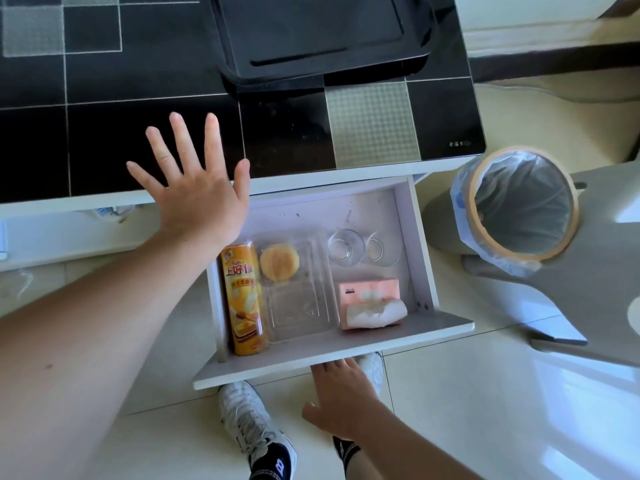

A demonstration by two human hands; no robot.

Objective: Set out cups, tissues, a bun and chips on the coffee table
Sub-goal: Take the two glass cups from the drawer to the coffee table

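Observation:
A white drawer [420, 251] stands pulled out from under the black coffee table [138, 133]. Inside lie a yellow chips can [242, 299], a bun [279, 260] in a clear plastic box [301, 306], two clear glass cups [346, 245] [382, 251] and a pink tissue pack [372, 303]. My left hand [197, 188] hovers flat with fingers spread over the table's front edge, above the drawer's back left corner. My right hand [341, 396] reaches under the drawer front panel [263, 367]; its fingertips are hidden beneath the panel.
A black tray [318, 39] rests on the table at the back. A bin [519, 206] lined with a plastic bag stands to the right of the drawer. My white sneakers [256, 427] stand on the pale tiled floor below the drawer.

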